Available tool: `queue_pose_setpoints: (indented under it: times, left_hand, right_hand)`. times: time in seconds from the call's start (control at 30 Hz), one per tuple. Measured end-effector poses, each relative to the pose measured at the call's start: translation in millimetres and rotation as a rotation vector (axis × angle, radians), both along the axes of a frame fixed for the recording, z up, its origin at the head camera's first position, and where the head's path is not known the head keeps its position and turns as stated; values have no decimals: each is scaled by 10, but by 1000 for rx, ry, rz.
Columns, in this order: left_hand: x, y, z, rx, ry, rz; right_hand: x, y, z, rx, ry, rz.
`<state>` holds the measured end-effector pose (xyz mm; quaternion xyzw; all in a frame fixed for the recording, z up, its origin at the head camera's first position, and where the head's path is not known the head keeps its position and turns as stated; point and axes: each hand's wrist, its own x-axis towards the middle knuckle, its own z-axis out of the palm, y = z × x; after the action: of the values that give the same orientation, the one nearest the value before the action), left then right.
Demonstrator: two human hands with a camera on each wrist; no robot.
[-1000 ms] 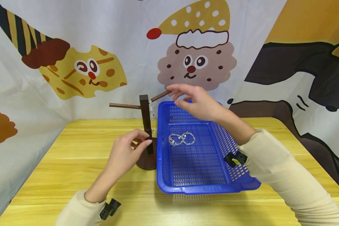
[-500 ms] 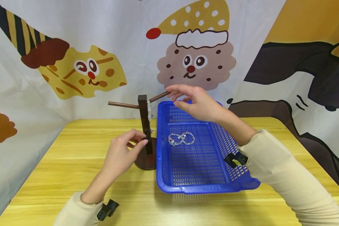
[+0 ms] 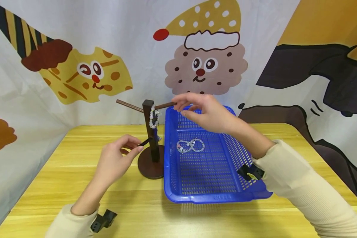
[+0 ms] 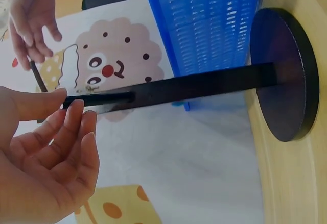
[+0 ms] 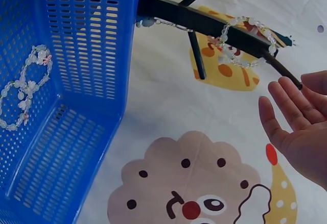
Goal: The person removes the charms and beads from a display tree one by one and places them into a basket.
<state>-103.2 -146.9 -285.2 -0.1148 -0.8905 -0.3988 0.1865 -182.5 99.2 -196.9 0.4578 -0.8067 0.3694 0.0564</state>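
A dark wooden bracelet stand [image 3: 153, 155] with a square post, round base and thin pegs stands left of a blue basket [image 3: 208, 198]. My left hand [image 3: 114, 162] pinches the end of its short lower peg [image 4: 99, 99] between thumb and fingertips. My right hand [image 3: 208, 110] has its loosely bent fingers at the tip of the upper right peg [image 3: 165, 105], the thumb apart from it. From that peg, close to the post, hangs a clear beaded bracelet [image 5: 225, 35]. Lower on the post another bracelet [image 5: 176, 26] shows partly. Two more beaded bracelets [image 3: 191, 145] lie in the basket.
Stand and basket rest on a yellow wood-grain table [image 3: 77, 158]. Behind it hangs a white cloth [image 3: 148, 49] printed with cartoon figures. The upper left peg [image 3: 129, 105] sticks out toward the cloth.
The stand has turned, so its lower peg and the hanging bracelet now show more. My left hand has moved left and slightly up with the peg; my right hand has shifted slightly down.
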Motion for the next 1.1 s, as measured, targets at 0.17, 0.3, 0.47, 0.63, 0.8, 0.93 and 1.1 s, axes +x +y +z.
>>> queue_pose_setpoints:
  times: [0.17,0.3,0.47,0.63,0.8,0.93,1.1]
  left_hand:
    - [-10,-80,24,-7,-27,28]
    - [-38,-144,31,-9,-62,43]
    - [-79,-201,46,-10,-93,56]
    - [-122,-245,77,10,-113,65]
    - [-172,-299,85,12,-144,83]
    - [-225,-336,85,7,-166,82]
    - [-285,-370,73,-2,-147,66]
  right_hand:
    - [58,-18,6,-9,16,33]
    - [99,-37,3,-10,40,62]
    - [134,-68,-8,-17,65,102]
    - [178,-106,-17,-27,70,148]
    - [243,-167,0,-14,60,182]
    - [281,-224,15,-7,48,196]
    - [307,-292,3,6,40,194]
